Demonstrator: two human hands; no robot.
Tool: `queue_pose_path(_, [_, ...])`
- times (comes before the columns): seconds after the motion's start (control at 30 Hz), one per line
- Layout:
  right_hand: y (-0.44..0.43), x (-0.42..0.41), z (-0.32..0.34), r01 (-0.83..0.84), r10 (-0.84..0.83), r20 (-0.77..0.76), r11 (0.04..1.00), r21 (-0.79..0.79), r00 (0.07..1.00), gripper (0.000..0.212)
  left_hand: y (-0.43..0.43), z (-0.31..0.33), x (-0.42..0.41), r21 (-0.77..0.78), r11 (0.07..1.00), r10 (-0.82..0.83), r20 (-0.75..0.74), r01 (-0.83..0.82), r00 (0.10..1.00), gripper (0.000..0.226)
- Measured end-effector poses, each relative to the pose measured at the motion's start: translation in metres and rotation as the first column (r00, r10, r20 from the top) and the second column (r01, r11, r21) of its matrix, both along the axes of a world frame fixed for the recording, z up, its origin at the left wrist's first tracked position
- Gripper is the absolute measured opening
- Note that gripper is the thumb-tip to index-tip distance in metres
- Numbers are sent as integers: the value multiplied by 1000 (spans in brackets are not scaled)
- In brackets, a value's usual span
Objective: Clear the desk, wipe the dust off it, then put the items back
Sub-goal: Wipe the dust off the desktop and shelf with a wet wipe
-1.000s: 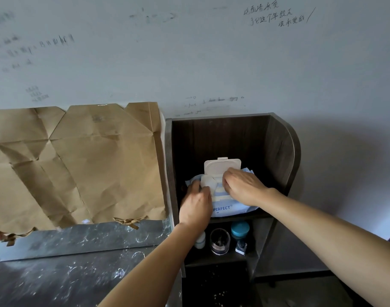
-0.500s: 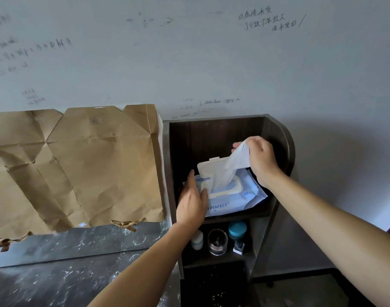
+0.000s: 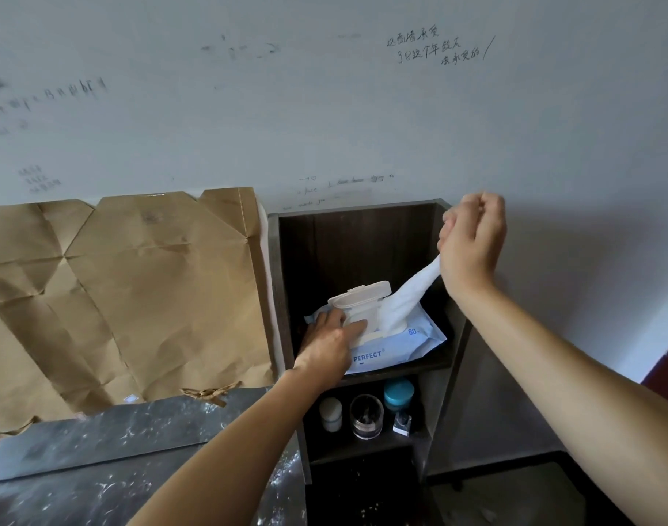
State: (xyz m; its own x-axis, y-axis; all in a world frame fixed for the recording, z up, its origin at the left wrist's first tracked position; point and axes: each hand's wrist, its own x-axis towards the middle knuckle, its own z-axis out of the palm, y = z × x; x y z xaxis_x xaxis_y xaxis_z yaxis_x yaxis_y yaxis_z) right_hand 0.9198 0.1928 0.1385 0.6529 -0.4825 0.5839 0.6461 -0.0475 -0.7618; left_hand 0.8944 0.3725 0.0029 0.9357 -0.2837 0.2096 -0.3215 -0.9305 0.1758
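Two hands well apart: one low, one raised

Holds down the wipe pack (image 3: 401, 347) on the cabinet (image 3: 325, 252) upper shelf with the left hand (image 3: 332, 341), fingers straight. Pinches a wet wipe (image 3: 408, 298) in the raised right hand (image 3: 473, 244), wrist bent, sheet stretched from under the open lid (image 3: 363, 296).

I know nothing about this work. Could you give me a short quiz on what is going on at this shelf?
1. True or false: the right hand pinches a wipe that stretches up from the opening of the pack.
2. What does the left hand do? A: presses down on the pack. B: hangs idle. C: grips the wipe.
3. Fill in: the pack's lid is ___.

Key: 1 true; 2 A; 3 open.
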Motion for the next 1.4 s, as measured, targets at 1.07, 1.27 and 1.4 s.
queue_pose_path(1.07, [-17,-6,-109,-194,-241,-445,655,-731,863,16,-4,-6,-23,-147,986,103,129,-84,986,45])
queue_pose_path(1.27, [-19,-8,-113,-370,-265,-520,457,-809,812,33,-6,-15,-35,-41,997,73,225,-66,972,43])
queue_pose_path(1.4, [-16,-7,-111,-383,-310,-525,418,-824,792,35,-9,-21,-37,42,993,96,245,-109,965,51])
